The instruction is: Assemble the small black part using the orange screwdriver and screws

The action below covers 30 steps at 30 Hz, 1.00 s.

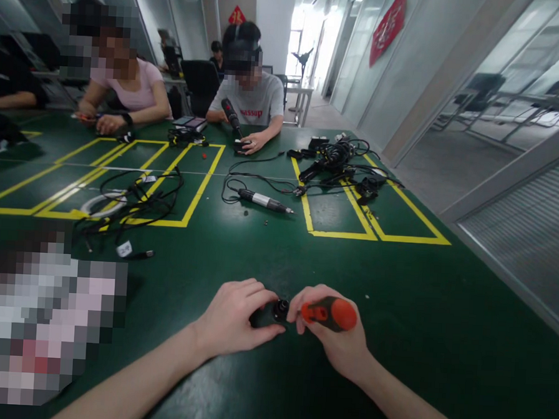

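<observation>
A small black round part (281, 309) with a ring-like top stands on the green table in front of me. My left hand (242, 314) curls around it from the left, forefinger and thumb on either side. In my right hand (342, 344) is a screwdriver (329, 313) with a red and dark handle. The handle's end points up toward me, and its shaft is hidden behind my fingers. The right fingertips are close beside the black part; whether they touch it I cannot tell.
A pen-shaped electric tool (264, 200) with a cord lies ahead on the table (411, 291). Black cables are heaped at left (153, 193) and right (338, 159), over yellow tape outlines. Across the table, one person (254, 102) holds a power driver (230, 116); another person (131, 89) sits further left.
</observation>
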### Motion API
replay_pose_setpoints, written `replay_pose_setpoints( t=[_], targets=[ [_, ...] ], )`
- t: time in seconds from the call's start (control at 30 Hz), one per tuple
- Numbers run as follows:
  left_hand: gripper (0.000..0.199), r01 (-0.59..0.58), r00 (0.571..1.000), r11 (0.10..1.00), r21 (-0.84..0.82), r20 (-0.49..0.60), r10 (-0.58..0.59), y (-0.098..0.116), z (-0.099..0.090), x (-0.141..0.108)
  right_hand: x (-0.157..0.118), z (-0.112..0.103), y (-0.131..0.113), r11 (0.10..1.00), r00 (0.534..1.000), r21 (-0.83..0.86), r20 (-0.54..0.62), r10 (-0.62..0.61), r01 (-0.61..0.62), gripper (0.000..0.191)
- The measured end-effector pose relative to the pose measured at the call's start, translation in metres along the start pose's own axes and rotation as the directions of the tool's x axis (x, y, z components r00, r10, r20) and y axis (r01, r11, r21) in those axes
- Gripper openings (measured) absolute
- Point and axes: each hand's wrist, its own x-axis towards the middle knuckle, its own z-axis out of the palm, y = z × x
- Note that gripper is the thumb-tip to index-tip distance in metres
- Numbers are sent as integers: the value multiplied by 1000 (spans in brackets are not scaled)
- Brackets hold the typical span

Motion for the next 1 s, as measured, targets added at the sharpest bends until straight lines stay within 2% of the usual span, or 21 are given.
replay_pose_setpoints(
  t=[0.17, 0.4, 0.53, 0.63, 0.7, 0.83, 1.0],
  targets=[
    [27, -9, 1000, 1000, -3, -18, 9, -3, 1, 2, 6, 0, -2, 999, 999, -41, 35, 4, -2, 39],
    [26, -9, 1000, 1000, -3, -7, 9, -8, 3, 6, 10, -2, 2, 1000, 999, 19, -46, 19, -18, 33],
    [26, -15, 1000, 1000, -7, 21, 15, -10, 1, 8, 13, -4, 2, 999, 997, -28, -79, -16, 14, 27],
    [25, -23, 999, 1000, -1, 48, 23, -9, -2, 8, 13, -8, -3, 995, 996, -92, -73, -55, 48, 24],
    [26, -30, 997, 1000, 3, 67, 30, -9, -3, 8, 12, -8, -5, 993, 998, -112, -29, -52, 49, 26],
    [27, -60, 994, 998, 23, 90, 57, -11, -3, 10, 9, -5, -5, 1000, 999, -19, 41, -1, 2, 31],
    [28, -82, 994, 996, 24, 74, 80, -13, -2, 12, 7, -2, 0, 999, 1000, 49, -3, 12, -12, 25]
  ],
)
